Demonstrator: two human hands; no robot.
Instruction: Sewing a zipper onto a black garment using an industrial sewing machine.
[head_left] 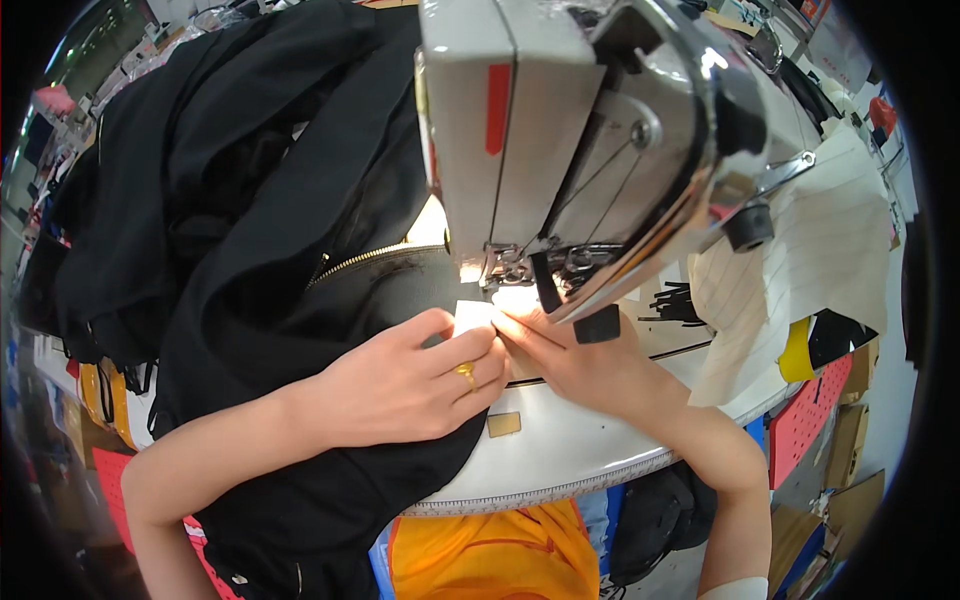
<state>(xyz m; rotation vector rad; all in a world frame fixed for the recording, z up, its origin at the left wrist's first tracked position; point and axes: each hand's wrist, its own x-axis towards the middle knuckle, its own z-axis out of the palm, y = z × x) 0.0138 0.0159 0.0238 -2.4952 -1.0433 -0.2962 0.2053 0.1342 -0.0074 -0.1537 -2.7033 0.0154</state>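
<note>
Two hands (400,385) (575,360) pinching white label (472,316)

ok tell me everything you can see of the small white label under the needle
The small white label is a flat, roughly rectangular patch, cloth or paper by its look, brightly lit by the machine's lamp. It lies on the black fabric just in front of the sewing machine foot. The left hand and the right hand pinch its edges with their fingertips.

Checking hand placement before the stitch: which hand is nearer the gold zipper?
Left. The left hand rests on the black fabric just below the gold zipper; the right hand sits farther right, under the sewing machine head.
</note>
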